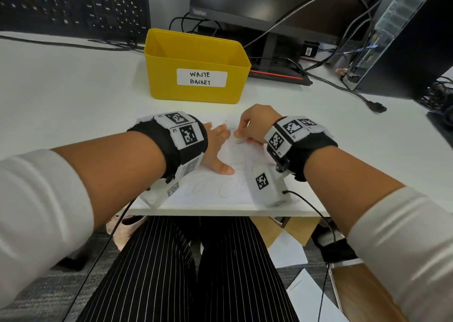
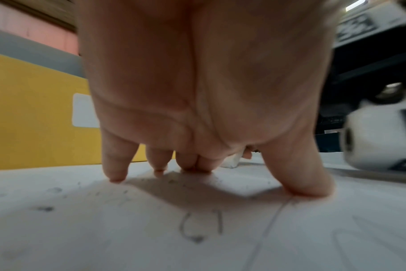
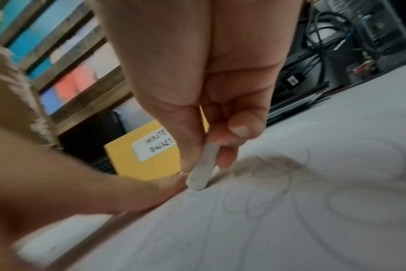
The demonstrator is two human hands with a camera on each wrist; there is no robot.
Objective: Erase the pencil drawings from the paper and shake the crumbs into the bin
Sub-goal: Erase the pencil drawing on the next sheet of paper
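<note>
A white sheet of paper point(image 1: 215, 194) with faint pencil drawings point(image 1: 230, 189) lies at the desk's near edge. My left hand point(image 1: 218, 150) presses flat on it, fingers spread and straight point(image 2: 115, 165). Dark eraser crumbs point(image 2: 44, 209) lie scattered on the sheet. My right hand point(image 1: 250, 128) pinches a worn white eraser point(image 3: 203, 170), its tip touching the paper just right of my left fingertips. The yellow bin point(image 1: 196, 69), labelled "WASTE BASKET", stands right behind the paper, and its inside looks bare.
A monitor stand point(image 1: 274, 59) and loose cables point(image 1: 343, 86) sit behind and right of the bin. A computer tower point(image 1: 404, 39) stands at the far right and a keyboard point(image 1: 73, 5) leans at the back left. The desk's front edge point(image 1: 220, 211) runs just below the paper.
</note>
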